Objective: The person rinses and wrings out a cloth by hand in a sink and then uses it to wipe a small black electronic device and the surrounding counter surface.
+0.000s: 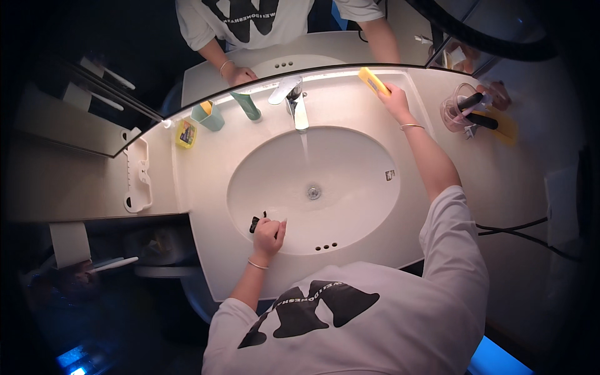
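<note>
My left hand [269,236] is closed around a small black item [254,224], perhaps cloth, over the near-left part of the oval white washbasin [347,211]. Most of that item is hidden by my fingers. My right hand [397,101] reaches to the back right of the counter and grips one end of a narrow yellow object [370,79] that bears writing. Its exact kind is unclear. Water [305,146] runs from the chrome faucet [294,105] into the bowl, above the round metal drain [313,191].
Along the back left stand a green tube [247,106], a teal cup [207,117] and a yellow package [186,135]. A white cat-faced holder [140,174] lies farther left. At right is a clear pinkish cup [455,110] with handled items. Mirrors [281,61] edge the counter; black cables [511,229] cross at right.
</note>
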Motion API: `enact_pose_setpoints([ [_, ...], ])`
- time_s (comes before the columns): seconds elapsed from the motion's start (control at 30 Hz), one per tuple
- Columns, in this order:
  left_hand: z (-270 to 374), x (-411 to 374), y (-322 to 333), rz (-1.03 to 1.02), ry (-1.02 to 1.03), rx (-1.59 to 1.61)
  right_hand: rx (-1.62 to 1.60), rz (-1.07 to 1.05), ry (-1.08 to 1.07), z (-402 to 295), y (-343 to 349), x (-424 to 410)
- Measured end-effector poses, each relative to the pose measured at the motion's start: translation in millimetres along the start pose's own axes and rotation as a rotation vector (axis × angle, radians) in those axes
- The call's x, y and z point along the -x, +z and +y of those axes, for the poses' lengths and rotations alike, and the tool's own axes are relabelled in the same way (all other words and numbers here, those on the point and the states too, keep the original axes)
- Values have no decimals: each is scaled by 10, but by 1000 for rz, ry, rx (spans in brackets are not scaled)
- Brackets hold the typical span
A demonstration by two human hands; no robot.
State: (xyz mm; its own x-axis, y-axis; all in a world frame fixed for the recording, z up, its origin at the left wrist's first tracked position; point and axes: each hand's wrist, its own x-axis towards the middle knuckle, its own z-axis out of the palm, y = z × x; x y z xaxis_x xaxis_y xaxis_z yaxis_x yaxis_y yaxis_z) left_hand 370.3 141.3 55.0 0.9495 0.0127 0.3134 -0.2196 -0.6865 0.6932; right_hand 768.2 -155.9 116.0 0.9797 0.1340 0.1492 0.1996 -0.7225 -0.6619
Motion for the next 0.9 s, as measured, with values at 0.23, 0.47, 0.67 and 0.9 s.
enact_pose_setpoints([
  [0.23, -7, -2, 1, 68, -142, 87, -870, 182, -105, -346, 722, 130],
  [0.47, 46, -31, -38, 97, -142, 53, -719, 348, -173, -525, 1217, 173],
  [0.67, 48, -6, -68, 103, -183, 70, -582, 319, -55, -601, 1100, 102],
  [0.9, 23, -15, -7, 131, -179, 86, -389, 99, -139, -456, 880, 130],
])
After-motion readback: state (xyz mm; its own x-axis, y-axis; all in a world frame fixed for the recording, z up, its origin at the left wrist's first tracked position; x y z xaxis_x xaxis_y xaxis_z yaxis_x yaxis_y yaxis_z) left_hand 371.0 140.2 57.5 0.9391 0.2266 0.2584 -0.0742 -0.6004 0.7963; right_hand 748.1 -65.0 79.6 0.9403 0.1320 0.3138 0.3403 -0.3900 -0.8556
